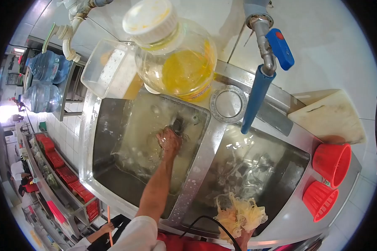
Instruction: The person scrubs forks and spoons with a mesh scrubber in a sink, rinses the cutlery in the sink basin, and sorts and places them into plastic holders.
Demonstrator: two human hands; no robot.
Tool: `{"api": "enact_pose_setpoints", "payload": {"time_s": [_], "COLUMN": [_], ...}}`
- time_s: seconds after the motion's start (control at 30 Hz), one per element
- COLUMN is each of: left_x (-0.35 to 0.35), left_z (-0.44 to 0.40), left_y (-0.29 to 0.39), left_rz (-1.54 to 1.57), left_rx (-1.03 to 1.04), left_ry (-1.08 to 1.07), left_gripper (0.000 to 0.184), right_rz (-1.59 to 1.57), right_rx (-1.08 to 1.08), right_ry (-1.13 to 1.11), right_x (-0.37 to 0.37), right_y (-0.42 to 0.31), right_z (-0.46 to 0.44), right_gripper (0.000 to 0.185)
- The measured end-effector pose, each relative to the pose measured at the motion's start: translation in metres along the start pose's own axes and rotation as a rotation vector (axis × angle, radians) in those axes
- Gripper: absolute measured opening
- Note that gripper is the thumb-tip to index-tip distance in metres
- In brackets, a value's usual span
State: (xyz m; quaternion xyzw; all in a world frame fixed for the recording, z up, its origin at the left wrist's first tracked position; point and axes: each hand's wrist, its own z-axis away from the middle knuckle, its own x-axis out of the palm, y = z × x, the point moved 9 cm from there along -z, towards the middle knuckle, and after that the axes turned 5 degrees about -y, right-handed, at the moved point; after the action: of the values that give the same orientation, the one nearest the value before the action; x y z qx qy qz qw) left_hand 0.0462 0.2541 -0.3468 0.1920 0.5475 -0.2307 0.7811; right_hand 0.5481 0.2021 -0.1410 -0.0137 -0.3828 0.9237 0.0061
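My left hand (170, 141) reaches into the cloudy water of the left sink basin (109, 167). Its fingers are curled and partly under water, against a small dark object (178, 124) whose kind I cannot make out. At the bottom right, my right hand (246, 239) is closed around a pale yellow mesh scrubber (238, 215), which covers most of the fingers. The scrubber is above the near edge of the right sink basin (291, 167), where shiny metal items (243, 171) lie under water.
Behind the basins stand a big clear jar (148, 69) with yellow liquid and a plastic container (98, 69). A blue hose (257, 98) hangs from the tap over the divider. Red baskets (333, 163) and a white board (331, 117) are at right. Another person's hand (107, 228) grips an orange stick.
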Motion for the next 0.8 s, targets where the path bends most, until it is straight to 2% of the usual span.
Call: {"api": "enact_pose_setpoints", "payload": {"time_s": [0.03,0.13,0.17,0.23,0.33,0.4,0.47,0.53,0.57,0.63,0.73,0.8], "left_x": [0.013,0.002,0.000,0.007,0.013,-0.001,0.008,0.044,0.049,0.048,0.025,0.011], "left_z": [-0.005,-0.008,-0.009,-0.009,-0.013,-0.012,-0.010,-0.022,-0.022,-0.030,-0.031,-0.032], "left_y": [-0.003,-0.028,-0.032,-0.063,-0.060,-0.034,-0.037,-0.037,-0.051,-0.061,-0.040,-0.038], "left_rz": [-0.099,0.048,0.033,0.193,0.094,0.032,-0.015,0.026,0.112,-0.081,-0.057,0.023], "left_rx": [0.072,0.008,0.022,-0.120,-0.110,-0.132,-0.172,0.093,0.078,-0.014,0.154,0.235], "left_ry": [-0.126,-0.108,-0.111,-0.136,-0.089,-0.156,-0.232,-0.233,-0.109,-0.303,-0.220,-0.119], "left_gripper": [0.059,0.049,0.049,0.052,0.060,0.060,0.060,0.056,0.053,0.040,0.037,0.037], "right_rz": [0.003,0.015,0.164,0.454,0.885,0.849,0.750,0.668,0.636,0.583,0.507,0.300], "right_rx": [0.004,-0.036,-0.045,-0.057,-0.092,-0.086,-0.099,-0.097,-0.094,-0.063,0.037,0.033], "right_ry": [0.007,0.008,0.000,-0.033,-0.097,-0.088,-0.089,-0.086,-0.090,-0.112,-0.150,-0.047], "right_x": [-0.006,-0.021,-0.019,0.002,0.029,0.021,0.020,0.016,0.014,0.009,0.004,-0.002], "right_y": [0.005,0.006,0.001,-0.023,-0.040,-0.033,-0.027,-0.023,-0.021,-0.013,0.021,0.045], "right_z": [0.002,0.011,0.013,0.014,0.005,0.003,-0.002,-0.004,-0.005,-0.003,0.001,0.002], "right_gripper": [0.058,0.063,0.059,0.052,0.045,0.044,0.044,0.043,0.043,0.042,0.042,0.035]}}
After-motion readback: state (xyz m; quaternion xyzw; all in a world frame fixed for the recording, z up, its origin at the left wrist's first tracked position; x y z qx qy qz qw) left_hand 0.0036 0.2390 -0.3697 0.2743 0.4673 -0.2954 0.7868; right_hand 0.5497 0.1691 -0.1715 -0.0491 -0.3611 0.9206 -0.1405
